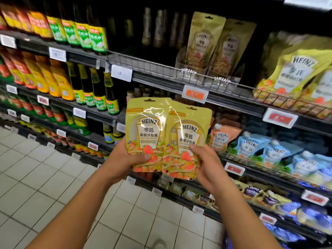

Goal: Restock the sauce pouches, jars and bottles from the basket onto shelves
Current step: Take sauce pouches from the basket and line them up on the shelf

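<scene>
I hold two yellow Heinz salad sauce pouches upright in front of the shelves. My left hand [125, 159] grips the bottom of the left pouch [146, 126]. My right hand [204, 160] grips the bottom of the right pouch [186, 133], which overlaps the left one's edge. Matching yellow pouches [215, 44] stand in clear holders on the wire-fronted shelf [161, 69] above. The basket is out of view.
More yellow pouches [294, 72] fill the shelf at the right. Blue Heinz pouches [269, 150] and an orange one [221, 137] sit on the shelf below. Dark sauce bottles [97, 90] line the shelves at the left. A white tiled floor [45, 177] lies below.
</scene>
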Available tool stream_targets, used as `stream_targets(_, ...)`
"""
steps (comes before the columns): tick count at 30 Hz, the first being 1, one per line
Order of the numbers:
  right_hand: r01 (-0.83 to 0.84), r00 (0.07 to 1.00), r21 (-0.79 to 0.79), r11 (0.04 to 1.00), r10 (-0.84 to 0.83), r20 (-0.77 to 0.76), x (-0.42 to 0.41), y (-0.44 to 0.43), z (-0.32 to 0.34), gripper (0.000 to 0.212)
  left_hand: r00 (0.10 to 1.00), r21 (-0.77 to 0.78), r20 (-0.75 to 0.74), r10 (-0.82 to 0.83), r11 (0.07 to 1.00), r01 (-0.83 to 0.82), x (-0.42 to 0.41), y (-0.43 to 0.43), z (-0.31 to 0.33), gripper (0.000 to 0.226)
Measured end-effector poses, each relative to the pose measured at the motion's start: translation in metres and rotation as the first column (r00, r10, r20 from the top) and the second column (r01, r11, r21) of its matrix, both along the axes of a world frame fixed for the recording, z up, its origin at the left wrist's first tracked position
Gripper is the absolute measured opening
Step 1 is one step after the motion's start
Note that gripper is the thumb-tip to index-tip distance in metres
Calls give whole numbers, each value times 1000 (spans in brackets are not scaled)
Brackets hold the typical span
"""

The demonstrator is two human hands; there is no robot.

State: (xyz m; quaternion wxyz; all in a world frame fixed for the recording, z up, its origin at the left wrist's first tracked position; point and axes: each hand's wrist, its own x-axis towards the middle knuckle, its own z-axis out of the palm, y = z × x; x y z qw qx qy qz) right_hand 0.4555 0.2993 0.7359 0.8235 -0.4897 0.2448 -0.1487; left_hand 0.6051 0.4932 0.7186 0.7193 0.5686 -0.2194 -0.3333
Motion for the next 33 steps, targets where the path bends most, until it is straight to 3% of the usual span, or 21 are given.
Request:
stream_targets(7, 37, 997, -79, 996, -31, 76, 36, -54, 40, 28, 996, -67, 84, -29, 997, 35, 41, -58, 45, 74)
stream_targets(13, 57, 990, -119, 991, -40, 135, 51, -87, 70, 40, 992, -125, 129, 17, 992, -1, 63, -101, 77, 63)
stream_targets(20, 156, 975, -99, 983, -137, 176, 63, -128, 119, 28, 991, -176, 131, -22, 983, 45, 90, -147, 137, 33)
stream_targets(24, 192, 975, -142, 971, -173, 137, 76, -150, 151, 32, 994, -193, 107, -40, 979, 60, 126, -179, 176, 35)
stream_targets(28, 287, 955, -197, 938, -263, 140, 92, -169, 177, 25, 994, -137, 86, -63, 988, 74, 159, -213, 200, 22)
stream_targets(33, 458, 887, -288, 841, -456, 76, 112, -189, 201, 20, 983, 11, 184, 21, 1000, -23, 194, -249, 209, 12)
